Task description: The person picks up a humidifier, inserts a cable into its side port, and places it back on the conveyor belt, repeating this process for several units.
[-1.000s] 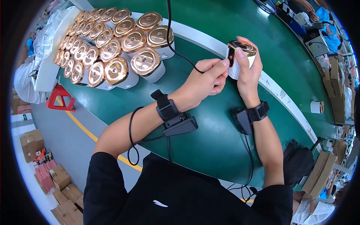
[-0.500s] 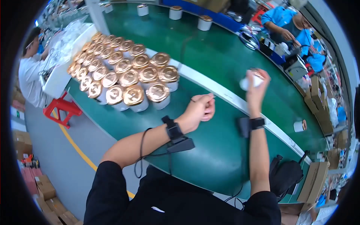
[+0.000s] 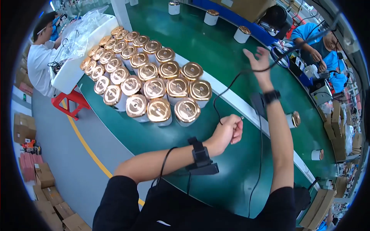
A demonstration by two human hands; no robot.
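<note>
My left hand is closed in a pinch over the green table; a tiny bit shows at its fingertips, too small to name. My right hand is empty, its fingers apart, beyond the white rail. Just past its fingertips stands a white canister with a copper-coloured lid. A similar canister sits by my right forearm, partly hidden. To my left, many copper-lidded canisters stand upright in close rows. A dark cable crosses in front of my right hand.
Two more canisters stand along the far side, one of them a white canister; another canister is far right. A white foam box with plastic bags stands at left above a red stool. Two people work nearby.
My right hand has let go of a canister, which now sits beyond the rail, and has moved farther away, opened. My left hand stays pinched. The view has shifted.
</note>
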